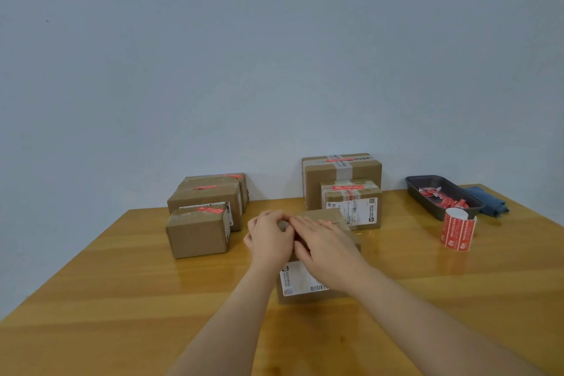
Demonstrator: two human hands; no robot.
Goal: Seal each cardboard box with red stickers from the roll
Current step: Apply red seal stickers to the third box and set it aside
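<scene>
Two hands, left hand (270, 235) curled, right hand (328, 243) flat, on matte cardboard box (328, 217)

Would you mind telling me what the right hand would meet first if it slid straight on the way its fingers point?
The right hand lies flat on the central brown cardboard box, fingers pointing up-left. Straight on, it would probably meet the left hand, curled at the box's far left edge; depth is unclear.

Brown box (328, 217) centre; red sticker roll (457, 233) upright right.
</scene>
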